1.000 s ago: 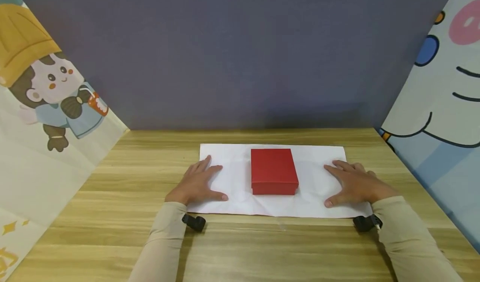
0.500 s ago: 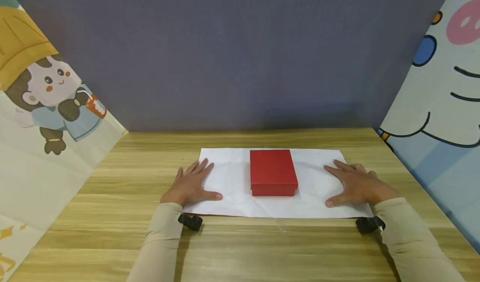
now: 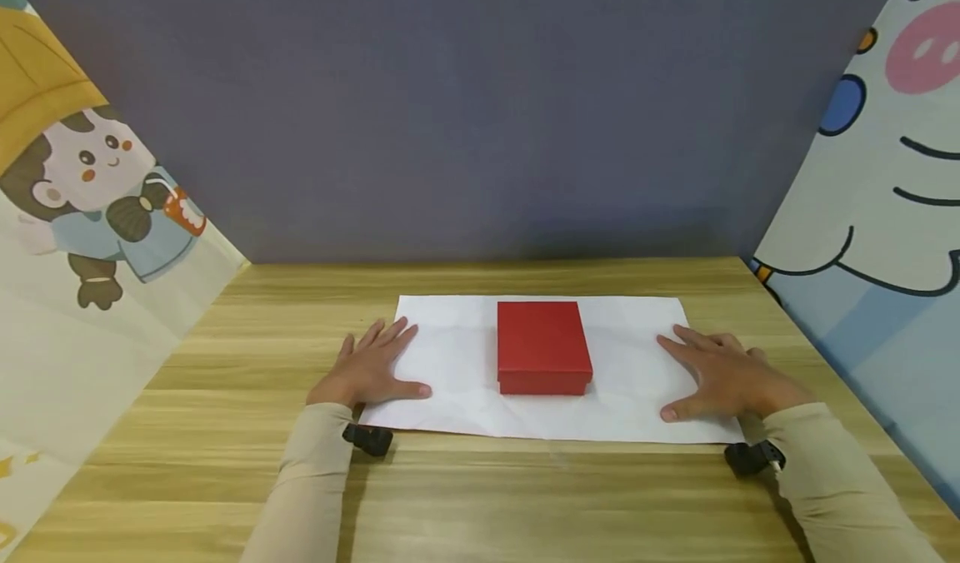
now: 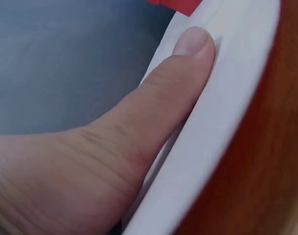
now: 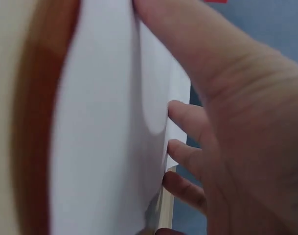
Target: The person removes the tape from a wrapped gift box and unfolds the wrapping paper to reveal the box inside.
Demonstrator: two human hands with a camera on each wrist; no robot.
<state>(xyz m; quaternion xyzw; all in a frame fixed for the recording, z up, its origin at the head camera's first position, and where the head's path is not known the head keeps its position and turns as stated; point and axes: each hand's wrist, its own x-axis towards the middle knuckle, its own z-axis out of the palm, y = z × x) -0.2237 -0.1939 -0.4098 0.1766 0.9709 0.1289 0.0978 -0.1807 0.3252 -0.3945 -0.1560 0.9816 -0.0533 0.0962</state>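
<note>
A red lidded box (image 3: 543, 338) sits near the middle of a white sheet of paper (image 3: 457, 363) that lies flat on the table. At the sheet's left end my left hand (image 3: 371, 371) rests with its fingers spread, the thumb pointing toward the box. My right hand (image 3: 723, 376) lies across the right end, fingers and thumb also spread. In the left wrist view the thumb (image 4: 173, 83) touches the paper (image 4: 202, 147). From the right wrist, several fingertips (image 5: 175, 107) meet the paper (image 5: 104, 122). Neither hand touches the box.
The wooden table (image 3: 465, 496) extends around the sheet on all sides. Behind it stands a grey panel (image 3: 480, 113). Printed cartoon panels flank the table at left (image 3: 112, 188) and right (image 3: 885, 213). A small black wrist camera (image 3: 367, 440) sits by each cuff.
My left hand has slid left toward the end of the paper, and my right hand has shifted slightly right. The sheet looks smoother, and the box remains on it.
</note>
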